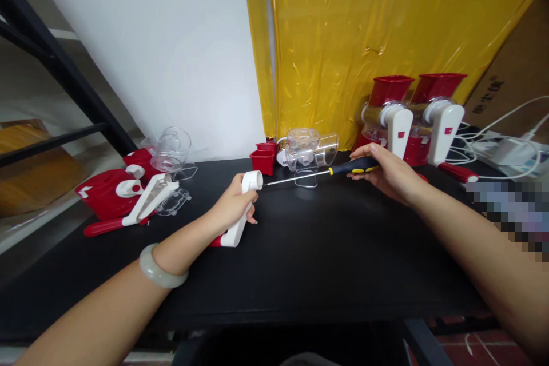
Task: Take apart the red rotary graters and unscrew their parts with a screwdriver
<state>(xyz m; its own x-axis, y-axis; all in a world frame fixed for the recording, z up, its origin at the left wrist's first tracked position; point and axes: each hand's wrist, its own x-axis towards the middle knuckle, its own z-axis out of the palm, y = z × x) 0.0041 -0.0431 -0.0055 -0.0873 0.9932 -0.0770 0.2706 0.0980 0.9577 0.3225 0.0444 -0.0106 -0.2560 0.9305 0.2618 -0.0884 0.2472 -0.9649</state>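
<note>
My left hand [237, 204] is closed around a white crank handle [235, 233] with a red grip, its round socket end turned up and to the right. In my right hand [386, 170] lies a screwdriver [349, 168] with a black and yellow handle. Its thin metal shaft points left, and the tip is at the socket end of the crank handle; whether it touches cannot be made out. Behind the shaft stand a clear plastic grater housing [303, 148] and a small red hopper [262, 160].
Two assembled red and white rotary graters [398, 120] stand at the back right, beside white cables [472, 146]. Red bases [109, 191], another white crank [148, 200] and clear parts [171, 151] lie at the left on the black table [326, 263]. Yellow film [351, 28] hangs behind.
</note>
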